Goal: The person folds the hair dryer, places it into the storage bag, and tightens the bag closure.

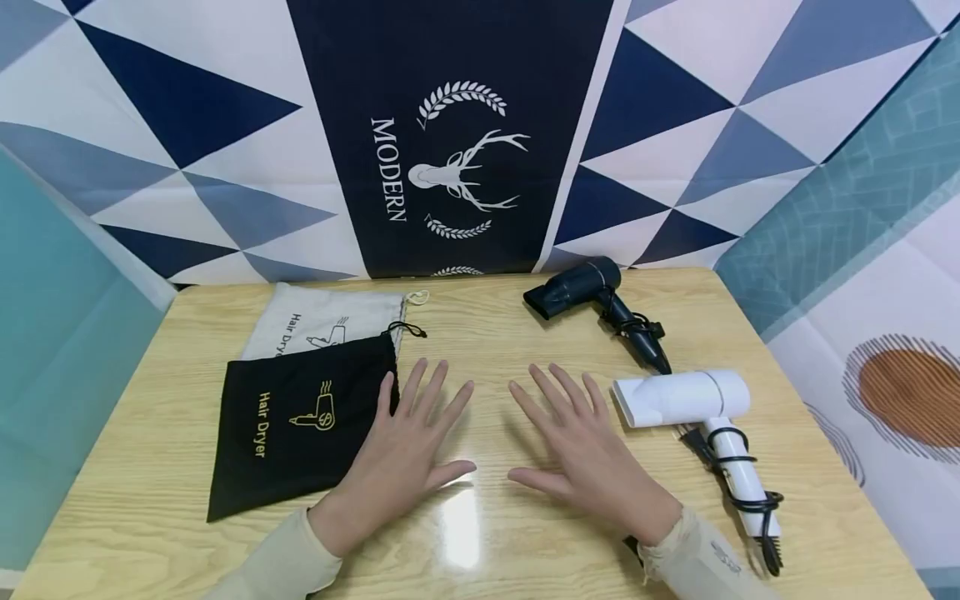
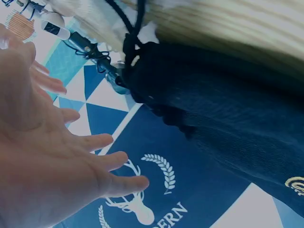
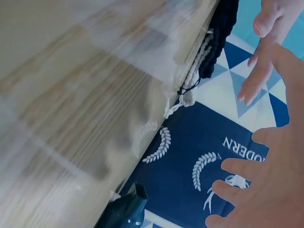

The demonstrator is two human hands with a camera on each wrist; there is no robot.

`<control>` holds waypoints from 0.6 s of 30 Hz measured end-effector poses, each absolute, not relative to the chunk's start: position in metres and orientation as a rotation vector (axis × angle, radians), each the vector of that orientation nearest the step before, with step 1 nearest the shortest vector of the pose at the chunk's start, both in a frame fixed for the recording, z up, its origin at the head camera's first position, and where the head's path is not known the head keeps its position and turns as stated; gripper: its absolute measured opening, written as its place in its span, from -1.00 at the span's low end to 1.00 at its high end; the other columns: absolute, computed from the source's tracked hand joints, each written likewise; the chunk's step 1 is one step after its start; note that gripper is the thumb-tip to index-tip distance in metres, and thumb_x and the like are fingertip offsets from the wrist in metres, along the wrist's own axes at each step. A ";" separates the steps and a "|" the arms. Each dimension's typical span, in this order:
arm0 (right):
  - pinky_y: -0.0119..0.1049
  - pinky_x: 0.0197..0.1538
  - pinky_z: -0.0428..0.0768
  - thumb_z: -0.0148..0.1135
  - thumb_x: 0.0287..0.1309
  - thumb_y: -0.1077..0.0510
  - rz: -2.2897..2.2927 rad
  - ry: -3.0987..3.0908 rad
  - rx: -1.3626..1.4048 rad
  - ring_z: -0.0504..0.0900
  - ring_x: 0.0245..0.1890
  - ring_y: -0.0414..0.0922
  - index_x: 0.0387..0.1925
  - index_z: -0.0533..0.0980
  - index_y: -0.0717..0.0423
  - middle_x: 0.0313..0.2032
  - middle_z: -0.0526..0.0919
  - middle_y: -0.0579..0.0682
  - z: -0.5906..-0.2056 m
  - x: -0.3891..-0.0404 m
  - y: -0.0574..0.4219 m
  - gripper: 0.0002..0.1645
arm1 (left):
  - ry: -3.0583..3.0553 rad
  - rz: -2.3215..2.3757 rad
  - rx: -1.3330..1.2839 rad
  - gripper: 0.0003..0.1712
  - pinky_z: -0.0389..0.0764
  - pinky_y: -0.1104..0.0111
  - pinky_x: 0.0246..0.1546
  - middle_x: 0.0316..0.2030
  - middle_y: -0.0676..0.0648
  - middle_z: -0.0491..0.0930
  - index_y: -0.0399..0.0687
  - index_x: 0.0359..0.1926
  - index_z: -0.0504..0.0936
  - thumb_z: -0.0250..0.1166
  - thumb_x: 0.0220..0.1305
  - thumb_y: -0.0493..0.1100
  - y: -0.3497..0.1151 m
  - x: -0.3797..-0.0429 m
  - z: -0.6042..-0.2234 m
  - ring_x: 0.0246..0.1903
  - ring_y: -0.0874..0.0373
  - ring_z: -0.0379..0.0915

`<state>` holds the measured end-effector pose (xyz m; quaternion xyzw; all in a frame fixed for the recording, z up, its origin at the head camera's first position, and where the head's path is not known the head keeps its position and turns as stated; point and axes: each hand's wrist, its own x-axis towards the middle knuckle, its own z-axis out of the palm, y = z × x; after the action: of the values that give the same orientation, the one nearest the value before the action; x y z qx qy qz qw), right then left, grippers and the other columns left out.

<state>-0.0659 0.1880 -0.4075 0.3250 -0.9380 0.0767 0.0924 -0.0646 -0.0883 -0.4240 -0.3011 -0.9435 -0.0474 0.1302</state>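
Observation:
Both hands are held over the middle of a wooden table with fingers spread and nothing in them. The left hand (image 1: 405,450) is nearest a black drawstring bag (image 1: 300,458) printed "Hair Dryer" in yellow. Partly under that bag lies a light grey drawstring bag (image 1: 341,302) with similar dark print. To the right of the right hand (image 1: 588,454) lies a white hair dryer (image 1: 678,398), its black cord wound round the handle. Behind it is a black hair dryer (image 1: 573,287), also with its cord wrapped, nozzle pointing left. In the left wrist view the black bag (image 2: 213,104) looms close beside the palm.
The pale wooden table (image 1: 480,333) reaches back to a patterned cloth (image 1: 465,50) with a deer head and "MODERN" on it. Teal cloth (image 1: 67,333) hangs at the left side. More patterned fabric (image 1: 825,242) stands along the right edge.

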 end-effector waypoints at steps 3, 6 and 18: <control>0.32 0.39 -0.05 0.12 0.11 -0.55 0.211 -2.770 0.934 -0.07 0.52 0.16 0.58 -0.02 -0.18 0.55 -0.05 0.08 -0.405 -0.062 0.195 0.16 | -2.755 -0.206 -0.902 0.01 -0.02 -0.32 0.34 0.55 -0.20 -0.09 0.20 0.58 -0.01 0.12 0.27 0.45 -0.085 -0.064 -0.423 0.53 -0.19 -0.32; 0.34 0.38 -0.02 0.10 0.13 -0.55 0.218 -2.767 0.892 0.00 0.50 0.19 0.57 0.00 -0.15 0.53 0.03 0.12 -0.404 -0.058 0.202 0.14 | -2.803 -0.272 -0.940 -0.02 0.08 -0.28 0.33 0.55 -0.19 -0.07 0.22 0.58 -0.02 0.12 0.31 0.42 -0.082 -0.062 -0.421 0.52 -0.19 -0.23; 0.35 0.33 0.12 0.33 0.17 -0.28 0.508 -2.864 0.758 0.12 0.44 0.28 0.57 -0.03 -0.19 0.47 0.16 0.18 -0.404 -0.043 0.228 0.10 | -2.860 -0.381 -1.026 -0.09 0.26 -0.16 0.30 0.53 -0.19 -0.02 0.22 0.58 0.00 0.09 0.37 0.37 -0.072 -0.059 -0.414 0.49 -0.16 -0.10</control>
<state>-0.0435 0.2278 -0.4043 0.2517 -0.9506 0.1686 0.0678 -0.0592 -0.0719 -0.4136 -0.3349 -0.9332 -0.1242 0.0396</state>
